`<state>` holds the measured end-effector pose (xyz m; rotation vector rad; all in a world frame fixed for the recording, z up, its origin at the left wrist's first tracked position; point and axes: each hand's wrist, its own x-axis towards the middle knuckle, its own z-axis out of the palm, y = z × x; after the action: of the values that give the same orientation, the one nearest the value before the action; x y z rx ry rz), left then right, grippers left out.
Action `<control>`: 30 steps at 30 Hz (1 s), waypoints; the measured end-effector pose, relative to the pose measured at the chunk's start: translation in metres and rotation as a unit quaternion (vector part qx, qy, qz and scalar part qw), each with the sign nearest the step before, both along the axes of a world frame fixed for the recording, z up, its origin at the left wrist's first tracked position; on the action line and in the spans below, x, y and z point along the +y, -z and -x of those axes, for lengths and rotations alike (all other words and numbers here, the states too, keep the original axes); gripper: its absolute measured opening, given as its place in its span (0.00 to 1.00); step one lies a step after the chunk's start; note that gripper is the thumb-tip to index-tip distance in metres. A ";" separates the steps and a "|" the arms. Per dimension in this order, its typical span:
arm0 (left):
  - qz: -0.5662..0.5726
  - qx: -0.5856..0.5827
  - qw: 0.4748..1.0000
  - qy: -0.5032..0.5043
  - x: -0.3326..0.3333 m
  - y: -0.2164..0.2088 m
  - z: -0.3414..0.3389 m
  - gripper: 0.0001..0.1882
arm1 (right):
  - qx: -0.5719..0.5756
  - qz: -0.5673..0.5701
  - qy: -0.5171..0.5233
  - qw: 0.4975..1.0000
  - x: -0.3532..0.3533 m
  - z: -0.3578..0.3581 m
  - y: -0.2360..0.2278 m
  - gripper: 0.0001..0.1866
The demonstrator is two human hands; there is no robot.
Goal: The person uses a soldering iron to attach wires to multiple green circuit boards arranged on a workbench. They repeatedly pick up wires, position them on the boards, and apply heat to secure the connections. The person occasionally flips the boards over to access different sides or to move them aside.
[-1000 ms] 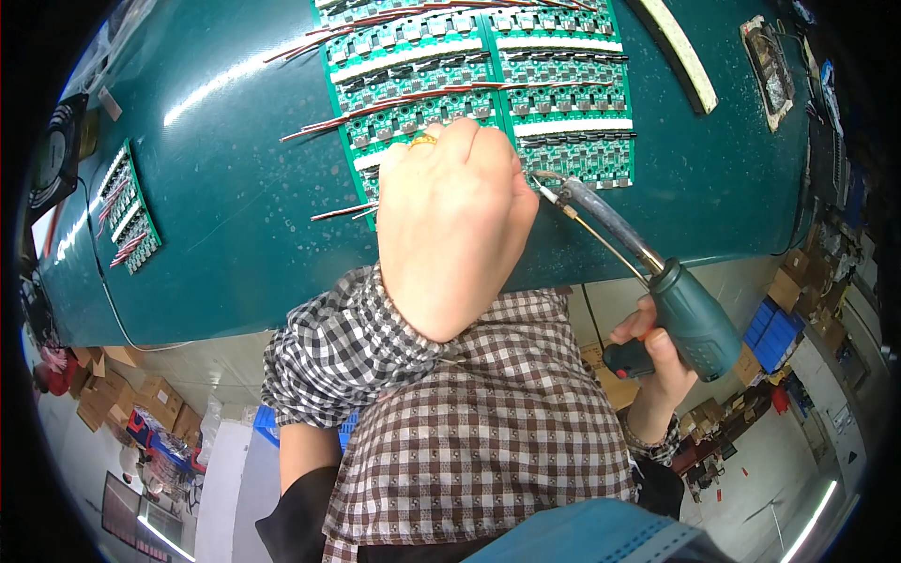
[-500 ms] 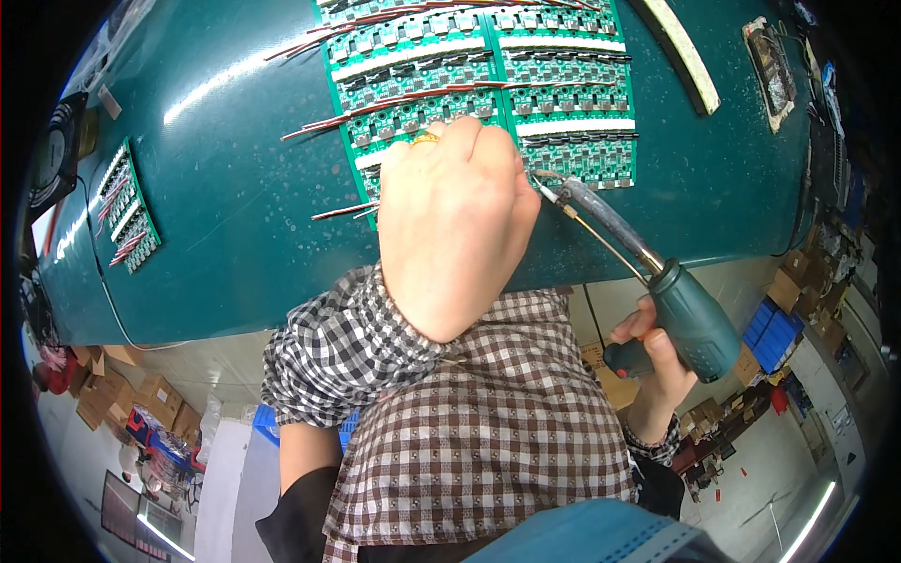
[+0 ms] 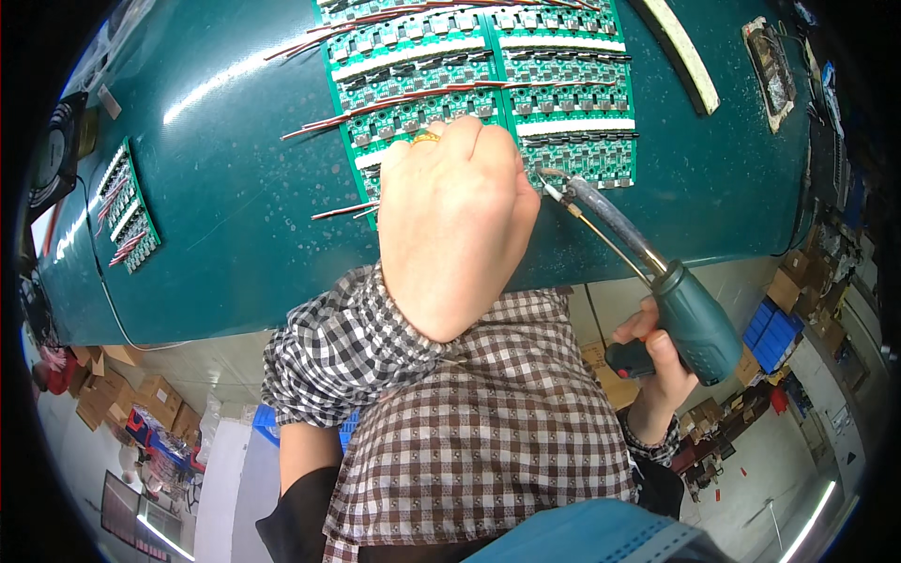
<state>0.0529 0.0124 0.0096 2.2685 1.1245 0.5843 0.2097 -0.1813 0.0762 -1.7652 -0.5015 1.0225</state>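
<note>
Right hand point(image 3: 666, 368) wrapped round soldering iron point(image 3: 696, 324), just nudged slightly toward 3 o'clock at circuit boards point(image 3: 580, 164), likely repositioning; left hand point(image 3: 460, 220) bunched, grip hidden, can't tell.

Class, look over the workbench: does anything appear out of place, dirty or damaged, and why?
Yes: at upper right, a rectangular object looks grimy and brown-stained, unlike the cleaner circuit boards in the middle. The green tabletop is also speckled with pale marks. Nothing looks clearly broken.
</note>
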 end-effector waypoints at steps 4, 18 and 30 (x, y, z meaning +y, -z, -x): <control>0.011 0.009 1.000 -0.001 0.000 -0.002 0.000 0.08 | 0.002 0.004 0.004 1.000 0.001 0.001 -0.001 0.24; 0.007 0.007 1.000 -0.013 -0.005 0.002 0.001 0.08 | 0.029 -0.014 0.027 0.999 -0.004 -0.002 0.002 0.24; -0.003 0.013 1.000 -0.026 -0.009 0.003 -0.001 0.09 | 0.030 -0.012 0.011 0.999 -0.004 0.000 0.004 0.24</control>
<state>0.0544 0.0039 0.0067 2.2638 1.1989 0.5803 0.2101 -0.1856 0.0717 -1.7098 -0.4543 1.0462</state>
